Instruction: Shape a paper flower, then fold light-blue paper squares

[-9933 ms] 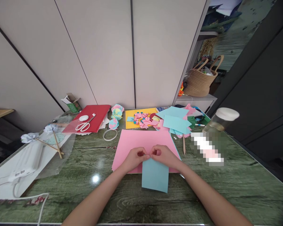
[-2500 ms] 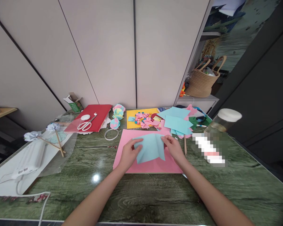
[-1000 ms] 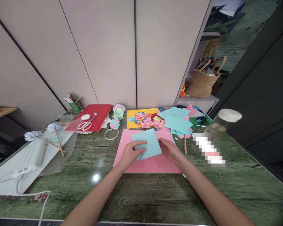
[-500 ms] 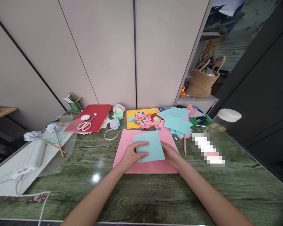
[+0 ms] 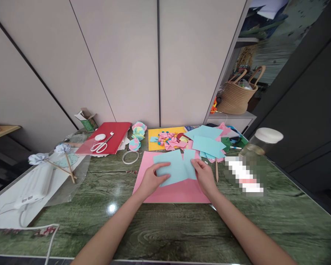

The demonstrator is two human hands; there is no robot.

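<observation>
My left hand (image 5: 152, 180) grips a light blue sheet of paper (image 5: 172, 167) by its left side, thumb and fingers lying over its front. On the right, my right hand (image 5: 205, 176) pinches a narrower light blue paper piece (image 5: 189, 162) between thumb and fingers. A gap shows between the two parts at the top, and lower down they meet or overlap; whether they are joined I cannot tell. Both are held over a pink paper sheet (image 5: 168, 195) on the table. Just beyond my right hand lies a pile of light blue paper (image 5: 206, 145).
White scissors (image 5: 98, 147) lie on red paper (image 5: 113, 132). A clear ring (image 5: 130, 157), paper flowers (image 5: 138, 131) and yellow paper (image 5: 153, 134) bearing small pink pieces stand at the back. Rightward are a wooden stick (image 5: 216, 171) and a white-lidded jar (image 5: 266, 138); a white device (image 5: 34, 184) sits left.
My right hand has come out from behind the blue paper and moved right and forward, now pinching a narrower piece. The left hand keeps its hold; the paper has shifted slightly left.
</observation>
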